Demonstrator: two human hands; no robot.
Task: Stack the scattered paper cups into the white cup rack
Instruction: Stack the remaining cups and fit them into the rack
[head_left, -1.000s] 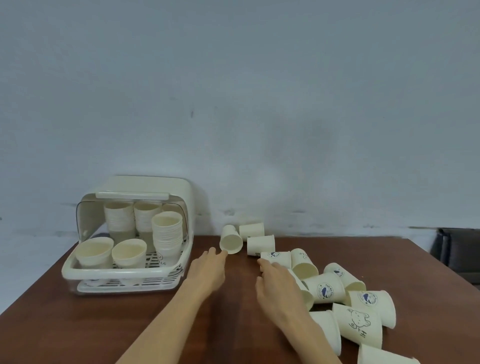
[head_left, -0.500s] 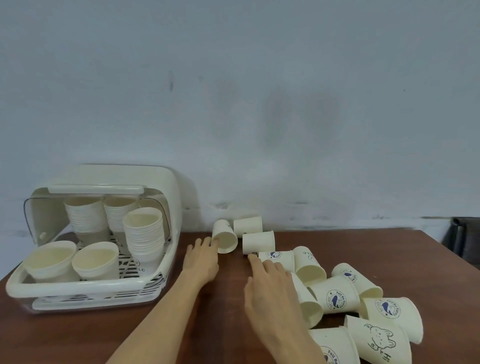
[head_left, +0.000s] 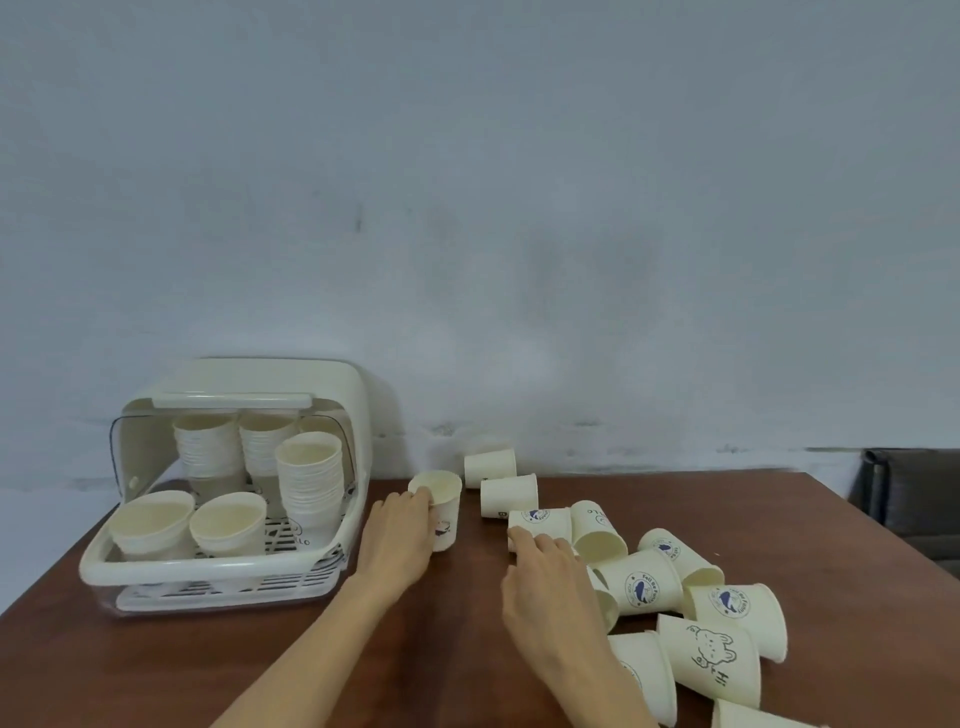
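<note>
Left hand grips an upright paper cup at centre, probably bound for the white cup rack; right hand, empty, fingers spread over a tipped cup

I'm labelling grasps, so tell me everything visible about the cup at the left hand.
The paper cup is cream-white with a rolled rim and a small dark print low on its side. It stands upright, mouth up and empty, on the brown table, right of the white cup rack. The left hand wraps its near side, fingertips at the rim.
</note>
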